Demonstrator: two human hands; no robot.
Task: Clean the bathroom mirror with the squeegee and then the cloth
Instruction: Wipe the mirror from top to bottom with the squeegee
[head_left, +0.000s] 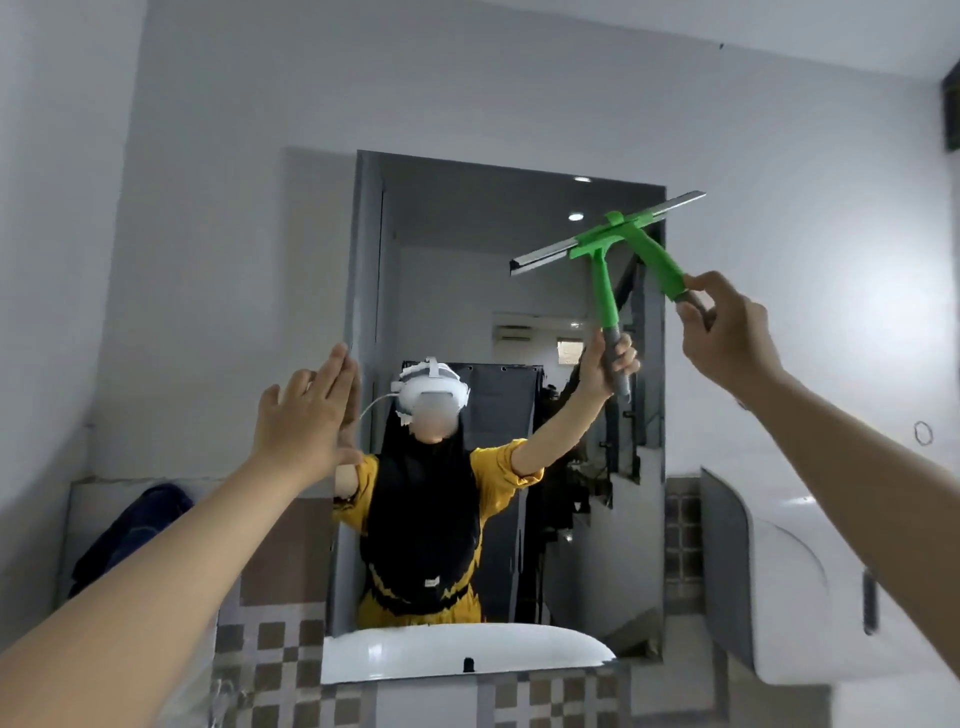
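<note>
Gripping a green squeegee (641, 236), metal blade tilted, right hand (727, 332).

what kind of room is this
Most likely a bathroom: a wall mirror hangs above a white basin, with checkered tiles beneath. The right hand holds a green squeegee at the glass.

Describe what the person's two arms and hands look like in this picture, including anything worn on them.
Both forearms are bare from the frame edge to the wrist: no sleeve, watch, bracelet or glove shows directly. The left hand and right hand carry no visible rings. In the mirror, the reflection shows short yellow sleeves with gathered cuffs ending above the elbows.
</note>
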